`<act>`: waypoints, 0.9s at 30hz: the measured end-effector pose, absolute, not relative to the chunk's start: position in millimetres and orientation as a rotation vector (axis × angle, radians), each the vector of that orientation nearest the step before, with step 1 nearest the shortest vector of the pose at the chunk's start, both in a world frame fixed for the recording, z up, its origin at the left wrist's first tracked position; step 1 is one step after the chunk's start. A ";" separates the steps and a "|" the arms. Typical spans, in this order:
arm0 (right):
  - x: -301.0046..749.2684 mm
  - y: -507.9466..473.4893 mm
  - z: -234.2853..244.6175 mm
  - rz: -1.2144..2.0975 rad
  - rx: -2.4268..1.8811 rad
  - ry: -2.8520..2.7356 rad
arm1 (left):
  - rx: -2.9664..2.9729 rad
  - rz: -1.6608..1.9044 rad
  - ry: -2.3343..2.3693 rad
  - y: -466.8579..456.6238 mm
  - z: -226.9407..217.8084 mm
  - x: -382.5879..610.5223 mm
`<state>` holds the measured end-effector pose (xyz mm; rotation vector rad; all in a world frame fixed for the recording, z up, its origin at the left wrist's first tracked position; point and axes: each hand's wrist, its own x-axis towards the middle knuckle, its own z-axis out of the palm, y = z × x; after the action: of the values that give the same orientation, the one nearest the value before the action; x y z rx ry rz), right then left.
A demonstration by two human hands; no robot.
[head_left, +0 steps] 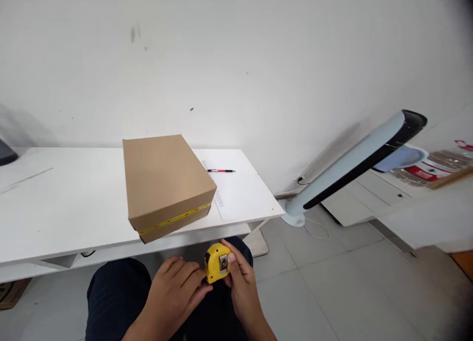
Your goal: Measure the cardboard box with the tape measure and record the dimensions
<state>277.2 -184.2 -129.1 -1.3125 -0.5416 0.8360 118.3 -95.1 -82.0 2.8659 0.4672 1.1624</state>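
Note:
Low over my lap, my right hand point(242, 284) grips a yellow tape measure point(213, 262), thumb on its metal belt clip. My left hand point(175, 289) is closed, its fingers and thumb pinching at the lower left of the case, near the mouth; the blade's end is hidden there. Beyond my hands, a closed brown cardboard box point(166, 176) sits at the front edge of the white table point(74, 198). A yellow strip with markings runs along the box's front side. To its right, a red and black pen point(221, 171) lies on a sheet of paper point(234, 195), partly covered by the box.
A tall pale blue and black tower-shaped appliance point(351, 158) stands on the tiled floor right of the table. Further right are a white cabinet point(365, 198) and a pack of bottles point(432, 168). My knees are under the table's front edge. A white wall rises behind.

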 end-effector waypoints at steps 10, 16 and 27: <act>318.7 -130.8 -99.9 0.613 -1.524 -0.858 | 3.039 1.308 0.617 -60.3 -84.5 125.0; 312.9 -33.7 -55.6 0.525 -1.737 -1.488 | 3.063 1.202 0.996 -3.4 -87.7 101.5; 267.8 30.4 -52.7 0.339 -1.985 -1.960 | 3.079 1.117 1.490 -32.8 -144.2 51.3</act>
<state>267.8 30.4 -52.7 -1.9851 -1.9601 0.3392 51.3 -32.8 -144.2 3.0789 1.4902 1.1166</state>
